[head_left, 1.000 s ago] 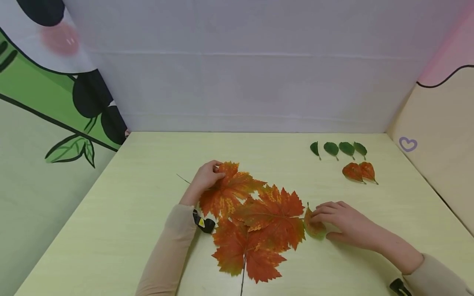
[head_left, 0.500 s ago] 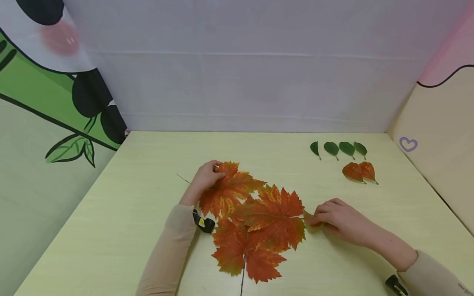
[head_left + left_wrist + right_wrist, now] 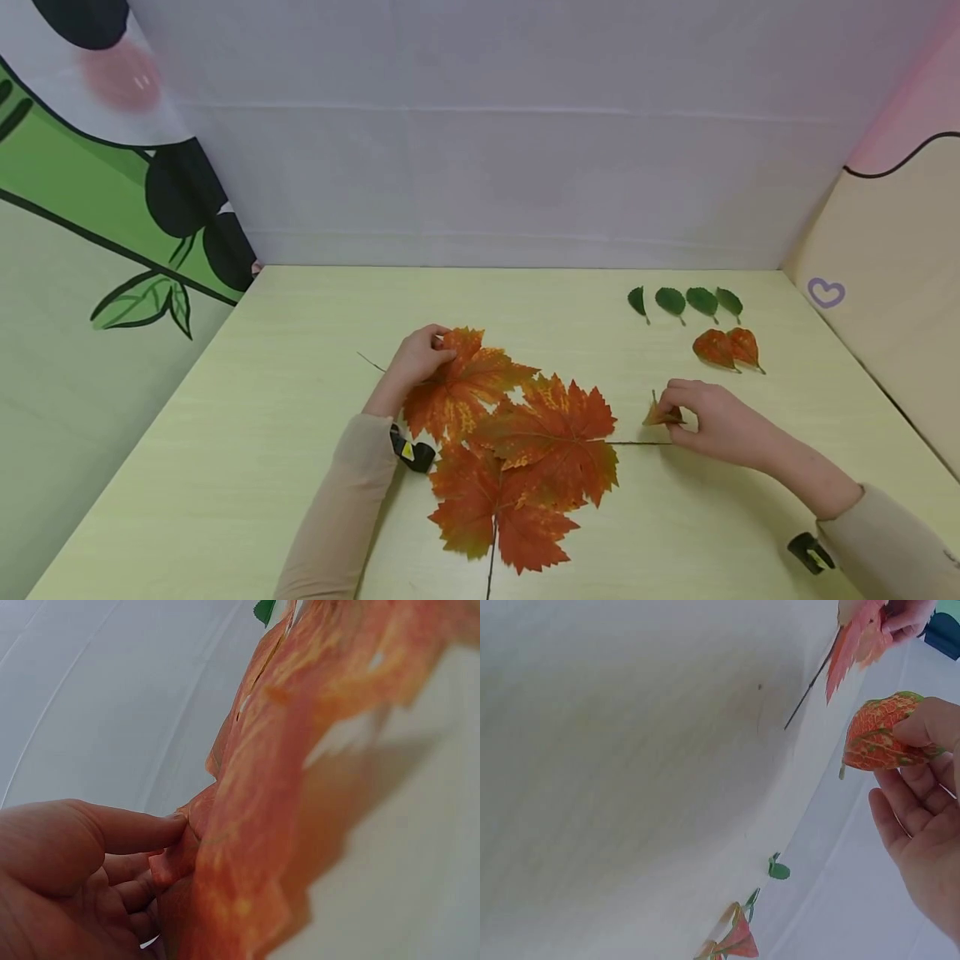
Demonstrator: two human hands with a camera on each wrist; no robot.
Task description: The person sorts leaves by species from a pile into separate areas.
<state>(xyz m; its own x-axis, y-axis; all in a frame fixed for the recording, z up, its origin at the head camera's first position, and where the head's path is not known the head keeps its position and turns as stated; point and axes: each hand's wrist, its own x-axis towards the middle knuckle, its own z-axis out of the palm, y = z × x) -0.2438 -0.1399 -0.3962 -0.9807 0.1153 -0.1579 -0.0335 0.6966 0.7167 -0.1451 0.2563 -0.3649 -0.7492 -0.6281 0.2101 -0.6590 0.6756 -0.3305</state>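
In the head view, several large orange-red maple leaves lie overlapping at the middle of the table. My left hand pinches the edge of the upper-left maple leaf between thumb and fingers; the left wrist view shows the thumb on that leaf close up. To the right, my right hand pinches a small orange leaf with green edges, its short stalk pointing away from the hand. The maple leaf in the middle has its thin dark stem stretching right, below the held small leaf.
Several small green leaves stand in a row at the back right of the pale table. Two small orange-red leaves lie in front of them, overlapping. A plain pale wall closes off the back.
My right hand has taken hold of the small orange-green leaf beside the middle maple leaf and moved it up and right, uncovering the stem. The left hand stays put.
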